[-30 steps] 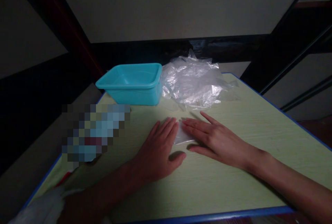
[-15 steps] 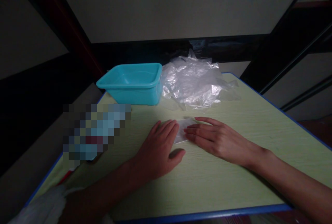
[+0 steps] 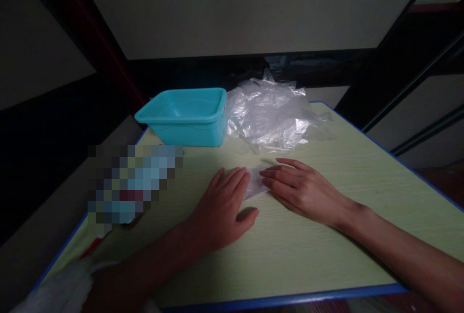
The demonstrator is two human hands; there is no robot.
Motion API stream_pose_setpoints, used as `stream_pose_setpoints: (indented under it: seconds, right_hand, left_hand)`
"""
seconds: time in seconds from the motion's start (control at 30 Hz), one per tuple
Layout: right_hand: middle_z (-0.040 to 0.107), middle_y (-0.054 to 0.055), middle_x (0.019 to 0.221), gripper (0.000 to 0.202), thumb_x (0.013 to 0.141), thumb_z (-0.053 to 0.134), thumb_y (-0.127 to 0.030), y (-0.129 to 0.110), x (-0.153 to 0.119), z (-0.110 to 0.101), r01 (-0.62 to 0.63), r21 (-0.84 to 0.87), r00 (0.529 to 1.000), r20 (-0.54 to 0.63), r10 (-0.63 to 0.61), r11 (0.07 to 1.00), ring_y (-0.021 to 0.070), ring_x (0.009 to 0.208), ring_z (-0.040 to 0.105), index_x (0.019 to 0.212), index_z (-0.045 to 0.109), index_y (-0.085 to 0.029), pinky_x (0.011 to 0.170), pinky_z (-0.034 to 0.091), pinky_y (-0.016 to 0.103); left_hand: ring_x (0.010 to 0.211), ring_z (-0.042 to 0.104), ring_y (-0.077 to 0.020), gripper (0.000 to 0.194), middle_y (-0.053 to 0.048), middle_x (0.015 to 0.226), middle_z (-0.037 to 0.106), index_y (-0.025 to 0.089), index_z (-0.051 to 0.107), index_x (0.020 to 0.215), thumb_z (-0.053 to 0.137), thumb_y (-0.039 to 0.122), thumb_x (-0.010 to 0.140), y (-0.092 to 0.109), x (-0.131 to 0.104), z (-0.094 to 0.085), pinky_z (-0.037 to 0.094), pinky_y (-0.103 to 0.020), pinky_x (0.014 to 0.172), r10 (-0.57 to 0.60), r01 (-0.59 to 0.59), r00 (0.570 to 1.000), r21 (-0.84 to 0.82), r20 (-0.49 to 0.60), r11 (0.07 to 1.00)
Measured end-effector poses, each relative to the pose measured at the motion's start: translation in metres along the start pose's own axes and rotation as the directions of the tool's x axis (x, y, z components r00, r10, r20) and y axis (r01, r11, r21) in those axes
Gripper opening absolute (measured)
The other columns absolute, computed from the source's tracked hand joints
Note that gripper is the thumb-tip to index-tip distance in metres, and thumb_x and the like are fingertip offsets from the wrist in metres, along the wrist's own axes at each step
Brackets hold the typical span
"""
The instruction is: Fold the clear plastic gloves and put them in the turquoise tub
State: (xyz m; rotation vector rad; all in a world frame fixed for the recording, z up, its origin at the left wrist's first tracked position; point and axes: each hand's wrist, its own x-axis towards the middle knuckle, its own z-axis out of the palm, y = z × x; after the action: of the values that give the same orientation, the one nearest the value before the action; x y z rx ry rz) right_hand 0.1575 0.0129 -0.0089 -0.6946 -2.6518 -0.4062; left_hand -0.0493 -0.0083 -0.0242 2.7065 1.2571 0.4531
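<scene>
A small flat piece of clear plastic (image 3: 255,181) lies on the pale green table (image 3: 282,264) between my two hands. My left hand (image 3: 226,209) rests palm down, its fingertips on the left part of the plastic and its thumb stretched out to the side. From the right, my right hand (image 3: 299,187) reaches over the other end of the plastic, fingers extended and slightly bent. Its fingertips are on or just over the sheet; the thumb is hidden.
A turquoise plastic basin (image 3: 184,131) stands at the back left. Beside it on the right is a heap of crumpled clear plastic (image 3: 268,114). A pixelated, unreadable item (image 3: 141,182) lies at the left edge. Behind the table rises a grey panel (image 3: 232,13).
My right hand has shifted slightly up and its fingers are a little more bent. My left hand and the plastic piece look nearly unchanged.
</scene>
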Motion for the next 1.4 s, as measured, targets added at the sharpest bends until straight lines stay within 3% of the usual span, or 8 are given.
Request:
stream_pose_setpoints:
  seconds: [0.43, 0.67, 0.83, 1.0, 1.1, 1.4]
  right_hand:
    - [0.071, 0.009, 0.092, 0.025, 0.089, 0.039, -0.012, -0.002, 0.002, -0.002, -0.042, 0.101, 0.996, -0.079, 0.05, 0.994, 0.0166, 0.081, 0.067, 0.081, 0.063, -0.013, 0.09, 0.05, 0.038]
    - [0.07, 0.006, 0.083, 0.017, 0.088, 0.042, -0.016, -0.004, 0.0, -0.003, -0.106, 0.31, 0.986, -0.09, 0.14, 0.945, 0.016, 0.077, 0.066, 0.089, 0.059, -0.015, 0.089, 0.05, 0.039]
    - [0.069, 0.004, 0.075, 0.014, 0.087, 0.046, -0.018, -0.008, 0.002, -0.008, -0.294, 0.551, 0.929, -0.028, 0.369, 0.781, 0.0154, 0.072, 0.066, 0.086, 0.06, -0.016, 0.069, 0.054, 0.028]
    - [0.066, 0.001, 0.066, 0.014, 0.085, 0.05, -0.024, -0.009, 0.004, -0.011, -0.415, 0.711, 0.855, 0.092, 0.511, 0.567, 0.0164, 0.07, 0.065, 0.079, 0.061, -0.018, 0.06, 0.051, 0.025]
    - [0.066, 0.002, 0.069, 0.016, 0.085, 0.05, -0.027, -0.009, 0.003, -0.01, -0.43, 0.735, 0.837, 0.107, 0.537, 0.524, 0.0163, 0.068, 0.063, 0.078, 0.061, -0.018, 0.057, 0.05, 0.025]
    - [0.058, -0.002, 0.064, 0.012, 0.084, 0.053, -0.027, -0.009, 0.002, -0.006, -0.422, 0.811, 0.805, 0.129, 0.579, 0.405, 0.0114, 0.056, 0.053, 0.075, 0.057, -0.019, 0.049, 0.041, 0.022]
  left_hand:
    - [0.122, 0.045, -0.0262, 0.045, -0.017, 0.131, 0.05, 0.007, 0.046, 0.125, 0.047, 0.018, 0.081, -0.002, 0.001, -0.002, 0.029, -0.05, 0.105, 0.011, -0.013, 0.999, -0.032, -0.033, 0.999]
    - [0.117, 0.051, -0.0246, 0.031, -0.015, 0.123, 0.058, 0.011, 0.056, 0.111, 0.049, 0.014, 0.08, -0.004, 0.0, -0.002, 0.03, -0.05, 0.105, 0.051, -0.065, 0.988, -0.094, -0.143, 0.993]
    - [0.101, 0.061, -0.0202, 0.016, -0.011, 0.107, 0.067, 0.014, 0.06, 0.095, 0.048, 0.014, 0.084, -0.006, 0.001, -0.003, 0.038, -0.046, 0.101, 0.046, -0.118, 0.946, -0.209, -0.322, 0.971]
    - [0.094, 0.063, -0.0173, 0.015, -0.007, 0.101, 0.068, 0.016, 0.062, 0.093, 0.05, 0.015, 0.085, -0.003, 0.002, -0.006, 0.049, -0.033, 0.088, -0.068, -0.072, 0.938, -0.385, -0.339, 0.92]
    - [0.09, 0.064, -0.0162, 0.017, -0.006, 0.097, 0.069, 0.016, 0.061, 0.097, 0.05, 0.015, 0.085, -0.002, 0.002, -0.009, 0.05, -0.028, 0.081, -0.1, -0.054, 0.94, -0.434, -0.325, 0.899]
    - [0.059, 0.06, -0.0122, 0.012, 0.001, 0.067, 0.065, 0.015, 0.061, 0.076, 0.051, 0.017, 0.082, 0.001, 0.003, -0.012, 0.045, -0.021, 0.057, -0.161, 0.006, 0.938, -0.448, -0.308, 0.894]
